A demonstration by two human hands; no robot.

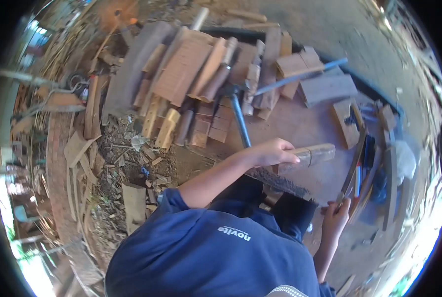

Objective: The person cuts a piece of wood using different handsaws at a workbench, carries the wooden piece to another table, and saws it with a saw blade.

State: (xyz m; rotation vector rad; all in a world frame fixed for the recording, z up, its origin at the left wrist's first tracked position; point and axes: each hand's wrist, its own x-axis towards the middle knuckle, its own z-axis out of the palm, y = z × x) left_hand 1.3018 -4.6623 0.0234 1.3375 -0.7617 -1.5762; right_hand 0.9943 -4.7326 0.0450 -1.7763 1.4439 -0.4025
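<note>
My left hand (275, 152) is closed around one end of a pale wooden block (320, 153), which has a dark line across it and points to the right over the work board (300, 128). Low on the right, my right hand (336, 212) grips the lower end of a long-bladed knife (353, 168). Its dark, narrow blade slants up and away, apart from the block. Just beyond my left forearm lies a hammer (239, 119) with a blue handle. A block with a cut-out hollow (347, 123) rests near the blade's tip.
Many wooden blocks (184, 64) are piled along the far side, with a blue bar (303, 76) across some. Wood scraps (146, 173) litter the ground at left. Planks (390, 183) and a crumpled clear plastic bag (404, 158) stand at right.
</note>
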